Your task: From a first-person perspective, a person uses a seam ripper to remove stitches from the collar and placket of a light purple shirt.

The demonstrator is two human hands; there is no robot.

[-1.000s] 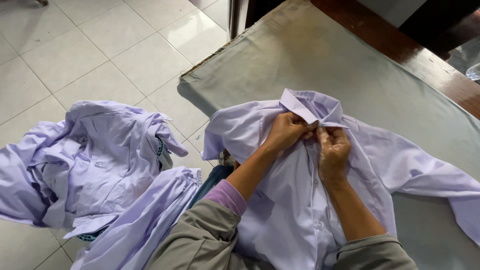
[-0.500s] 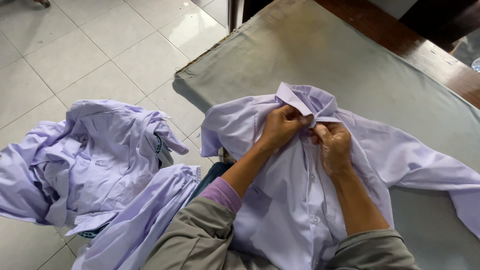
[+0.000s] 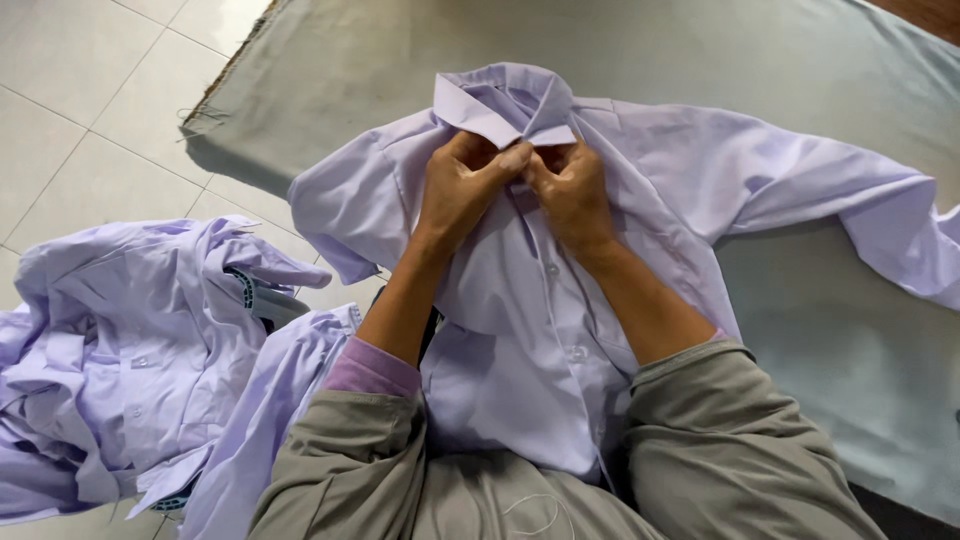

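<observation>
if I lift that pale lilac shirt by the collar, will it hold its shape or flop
The pale lilac cotton-like shirt would probably flop: its sleeve trails limp across the grey cloth-covered table. It looks light, creasing under both hands. It likely won't slide easily on that cloth.

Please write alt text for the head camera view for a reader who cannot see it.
Both hands, left hand and right hand, pinch the placket just below the collar of a lilac shirt spread on a grey-covered table. More lilac shirts lie heaped left.

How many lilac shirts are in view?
At least 2: one shirt on the table, pinched at the collar by both hands; a crumpled shirt pile on the floor may hide more.
</observation>
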